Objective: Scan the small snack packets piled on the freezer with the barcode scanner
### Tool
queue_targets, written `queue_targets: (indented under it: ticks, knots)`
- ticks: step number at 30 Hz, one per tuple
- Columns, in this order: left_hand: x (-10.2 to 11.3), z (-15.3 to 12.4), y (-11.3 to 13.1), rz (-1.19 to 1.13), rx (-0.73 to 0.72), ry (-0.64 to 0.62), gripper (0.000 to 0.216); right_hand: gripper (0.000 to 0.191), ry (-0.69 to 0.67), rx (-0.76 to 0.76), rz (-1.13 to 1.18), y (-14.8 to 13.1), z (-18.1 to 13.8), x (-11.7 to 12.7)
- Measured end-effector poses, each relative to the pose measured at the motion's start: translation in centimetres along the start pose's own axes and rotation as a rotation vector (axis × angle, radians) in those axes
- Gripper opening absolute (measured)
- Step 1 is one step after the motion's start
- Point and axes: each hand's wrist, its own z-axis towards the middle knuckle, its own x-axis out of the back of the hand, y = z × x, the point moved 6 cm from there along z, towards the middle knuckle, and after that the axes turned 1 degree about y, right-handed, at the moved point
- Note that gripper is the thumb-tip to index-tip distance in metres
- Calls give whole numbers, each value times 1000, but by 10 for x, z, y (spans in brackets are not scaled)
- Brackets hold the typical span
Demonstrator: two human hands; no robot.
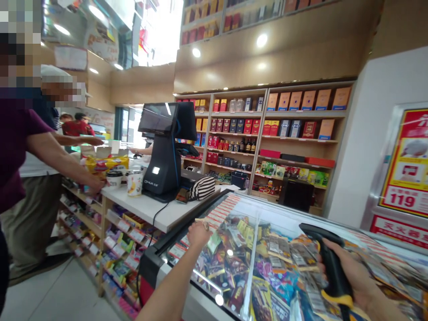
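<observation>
My right hand (pixel 351 263) is wrapped round the handle of a black and yellow barcode scanner (pixel 331 263). The scanner's head points left, over the glass top of a chest freezer (pixel 259 223). My left hand (pixel 199 234) is curled closed above the freezer's left end; whatever it may grip is too small to make out. Beneath the glass lie many packaged ice creams (pixel 230 263), split by a white divider. Several flat brown packs (pixel 307 254) show below the scanner.
Left of the freezer is a counter (pixel 163 218) with a checkout terminal (pixel 163 165), a striped pouch (pixel 203 188) and paper cups (pixel 134 183). A person in purple (pixel 16 147) reaches to it, beside another person (pixel 40 178). Shelves of boxes (pixel 234 126) line the back.
</observation>
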Motion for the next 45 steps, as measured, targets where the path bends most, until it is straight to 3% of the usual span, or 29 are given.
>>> queue_targets:
  ticks: [3,8,14,19,24,29,36,45]
  knots:
    - [-6,-1,-5,-11,-5,3,42,27,-29,-47,-42,4,-2,-13]
    - [-12,8,-2,-192,45,-47,27,29,-57,-65,-74,3,-10,-25]
    - [-18,14,8,-644,106,-242,29,26,-130,-63,-53,4,-18,-47]
    - [-23,2,30,-1046,76,-384,36,29,-248,-95,-62,12,-29,-79]
    - [-33,-9,47,-1288,68,-499,35,31,-354,-129,-14,20,-45,-112]
    - [-46,-20,54,-1370,75,-621,33,29,-403,-114,22,14,-51,-134]
    - [-50,-34,59,-1412,42,-757,36,28,-468,-129,39,9,-50,-147]
    - [-53,-33,62,-1410,46,-732,32,28,-411,-108,32,4,-44,-138]
